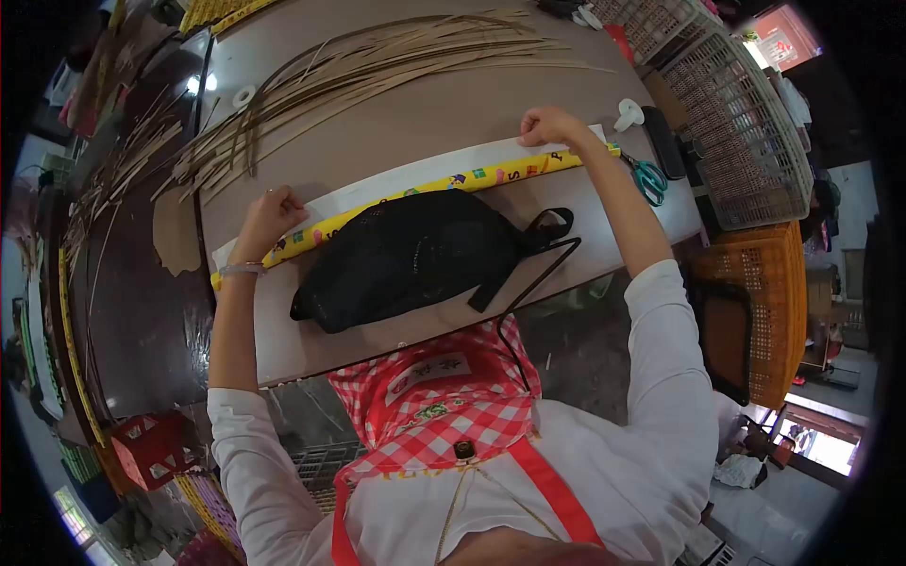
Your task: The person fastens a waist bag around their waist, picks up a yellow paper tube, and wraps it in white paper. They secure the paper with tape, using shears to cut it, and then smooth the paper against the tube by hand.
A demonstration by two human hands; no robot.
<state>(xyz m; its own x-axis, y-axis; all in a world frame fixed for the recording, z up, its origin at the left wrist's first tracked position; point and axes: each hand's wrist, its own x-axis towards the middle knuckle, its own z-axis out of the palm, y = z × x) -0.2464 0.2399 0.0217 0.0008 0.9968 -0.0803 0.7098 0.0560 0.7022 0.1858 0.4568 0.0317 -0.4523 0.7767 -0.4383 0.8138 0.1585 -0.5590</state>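
A long piece of yellow printed wrapping paper (429, 185), with a white edge showing behind it, stretches across the table. My left hand (274, 215) is closed at its left part, fingers curled on the white edge. At the far right end my right hand (550, 125) is closed in a pinch on the same edge. In front of the paper, close to me, lies a black fabric bag (406, 259) with a strap and a thin cord. Teal-handled scissors (649, 181) lie right of my right forearm.
Long flat brown strips (377, 71) spread over the far side of the table (472, 104). A white tape roll (628, 115) and a dark case (662, 141) sit at the right. Stacked plastic baskets (746, 123) stand beyond the right edge. A tan scrap (177, 231) lies left.
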